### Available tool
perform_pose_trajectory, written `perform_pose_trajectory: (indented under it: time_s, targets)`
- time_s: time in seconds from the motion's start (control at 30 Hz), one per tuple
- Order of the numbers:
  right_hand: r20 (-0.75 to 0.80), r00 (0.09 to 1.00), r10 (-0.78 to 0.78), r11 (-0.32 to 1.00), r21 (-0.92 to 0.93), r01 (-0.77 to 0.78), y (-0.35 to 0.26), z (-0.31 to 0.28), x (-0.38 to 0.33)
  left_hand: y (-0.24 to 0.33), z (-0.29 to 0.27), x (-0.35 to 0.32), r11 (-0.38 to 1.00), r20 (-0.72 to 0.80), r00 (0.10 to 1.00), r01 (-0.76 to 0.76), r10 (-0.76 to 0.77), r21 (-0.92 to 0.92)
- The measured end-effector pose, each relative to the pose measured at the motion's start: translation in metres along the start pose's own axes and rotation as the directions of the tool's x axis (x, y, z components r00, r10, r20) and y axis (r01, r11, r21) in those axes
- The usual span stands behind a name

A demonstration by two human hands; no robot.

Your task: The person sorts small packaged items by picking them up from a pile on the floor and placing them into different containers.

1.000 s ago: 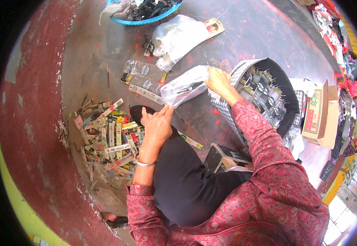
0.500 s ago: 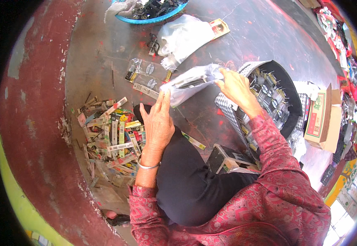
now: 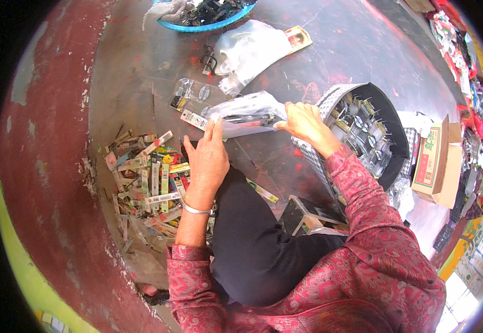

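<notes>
Between my two hands a clear plastic bag (image 3: 244, 104) is stretched, with slim dark pieces showing inside it. My left hand (image 3: 207, 161) holds the bag's left end with its fingertips; the little finger stands out to the side and the thumb is hidden. At the other end my right hand (image 3: 307, 126) is closed on the bag's edge, fingers bent over it. Clear packaging (image 3: 201, 93) with dark and yellow parts lies on the floor just beyond the bag. By my left wrist spreads a heap of narrow printed packaging strips (image 3: 155, 183).
A black-lined round bin (image 3: 399, 136) full of small packaged pieces stands at the right, beside an open cardboard box (image 3: 433, 161). Beyond lie a white plastic bag (image 3: 252, 47) and a blue basin (image 3: 214, 26) of black pieces. A dark box (image 3: 302, 213) sits near my knee.
My right hand has come left and a little lower, drawing the bag's end with it. My left hand has shifted slightly left. The dark pieces inside the bag now show more plainly.
</notes>
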State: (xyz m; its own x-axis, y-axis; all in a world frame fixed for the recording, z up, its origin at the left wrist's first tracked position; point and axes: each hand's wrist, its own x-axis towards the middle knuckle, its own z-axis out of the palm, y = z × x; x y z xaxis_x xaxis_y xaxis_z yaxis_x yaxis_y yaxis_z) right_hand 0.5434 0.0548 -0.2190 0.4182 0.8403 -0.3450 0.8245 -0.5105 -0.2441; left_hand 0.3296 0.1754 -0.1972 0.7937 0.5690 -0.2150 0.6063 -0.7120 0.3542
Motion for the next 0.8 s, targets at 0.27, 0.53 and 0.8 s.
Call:
perform_pose_trajectory:
  time_s: [0.27,0.53,0.8]
  targets:
    - [-0.037,0.986,0.161,0.985,0.065,-0.158,0.006,-0.010,0.023,0.008,-0.013,0.003,0.997,-0.056,0.997,-0.058,0.061,0.052]
    - [-0.044,0.986,0.161,0.977,0.147,-0.153,0.017,-0.009,0.027,-0.049,-0.058,-0.088,0.863,-0.010,0.968,0.219,-0.251,-0.455]
    - [-0.202,0.968,0.149,0.980,0.158,-0.118,0.015,-0.032,0.013,-0.074,-0.119,-0.312,0.540,0.119,0.690,0.651,-0.714,-0.534]
